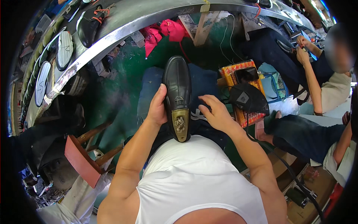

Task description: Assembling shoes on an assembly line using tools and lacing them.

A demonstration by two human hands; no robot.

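Black shoe [178, 84] lies on the lap, left hand [157, 106] gripping its side, right hand [213, 114] open beside it

1. Torso: white sleeveless top [194, 179], plain, no print visible, armholes cut wide at the shoulders.
2. Arms: both forearms bare from shoulder down, no sleeves, watch or bands visible.
3. Left hand [157, 108] and right hand [215, 114]: no gloves, no rings visible.
4. Legs: dark blue trousers [203, 80].
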